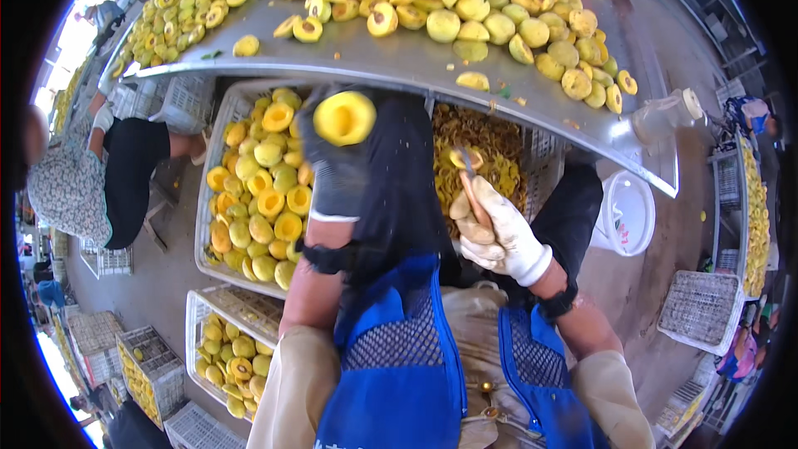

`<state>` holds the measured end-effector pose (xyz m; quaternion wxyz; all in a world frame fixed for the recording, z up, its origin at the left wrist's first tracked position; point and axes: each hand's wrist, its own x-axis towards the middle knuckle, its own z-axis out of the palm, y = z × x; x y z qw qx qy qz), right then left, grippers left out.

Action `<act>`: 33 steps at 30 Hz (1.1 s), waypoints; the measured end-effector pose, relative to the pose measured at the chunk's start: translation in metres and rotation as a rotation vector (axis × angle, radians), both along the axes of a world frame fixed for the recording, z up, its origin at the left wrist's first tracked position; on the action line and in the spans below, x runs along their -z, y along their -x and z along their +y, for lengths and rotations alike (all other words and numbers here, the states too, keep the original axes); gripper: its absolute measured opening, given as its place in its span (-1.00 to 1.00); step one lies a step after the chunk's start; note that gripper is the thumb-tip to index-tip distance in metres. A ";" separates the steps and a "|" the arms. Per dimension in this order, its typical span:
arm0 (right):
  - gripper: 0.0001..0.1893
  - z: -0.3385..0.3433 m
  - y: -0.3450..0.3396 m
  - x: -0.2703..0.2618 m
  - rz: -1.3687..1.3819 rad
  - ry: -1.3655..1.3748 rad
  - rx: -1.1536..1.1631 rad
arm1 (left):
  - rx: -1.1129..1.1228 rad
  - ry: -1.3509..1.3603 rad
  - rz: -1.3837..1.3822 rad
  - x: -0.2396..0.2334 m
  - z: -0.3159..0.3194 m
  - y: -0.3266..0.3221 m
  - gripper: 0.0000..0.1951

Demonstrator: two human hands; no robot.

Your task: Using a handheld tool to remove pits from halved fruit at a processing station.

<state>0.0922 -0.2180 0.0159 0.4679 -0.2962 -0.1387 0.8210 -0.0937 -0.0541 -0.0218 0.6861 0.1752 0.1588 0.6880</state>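
Observation:
My left hand [333, 171], in a dark-coated glove and blurred, holds a hollowed yellow stone-fruit half [344, 118], cut face up. It is beside the right edge of a white plastic crate [204, 224] heaped with similar hollowed halves [271, 202]. My right hand [502, 234], in a white glove, grips a pitting knife [477, 199] by its wooden handle. A small cut fruit piece [461, 158] sits at its metal tip. Beneath the tip, a crate [543, 156] between my legs contains brown and yellow scraps [477, 134].
Ahead, a metal table [386, 53] carries heaped halved fruit [474, 6] and a clear plastic jar [664, 115]. A white bucket [626, 212] stands right of my leg. Another fruit crate [234, 324] is behind the left one. A seated person [81, 181] works at left.

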 end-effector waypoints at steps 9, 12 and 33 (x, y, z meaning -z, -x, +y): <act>-0.54 -0.006 -0.031 0.047 0.172 0.358 0.091 | -0.906 -0.621 1.604 0.020 0.128 0.033 -0.60; -0.53 -0.008 -0.029 0.041 0.100 0.283 0.086 | -0.442 -0.277 2.032 0.009 0.163 -0.021 -0.41; -0.57 0.012 -0.013 -0.011 -0.636 -0.068 0.102 | 0.072 -0.701 1.275 -0.008 0.130 -0.058 -0.59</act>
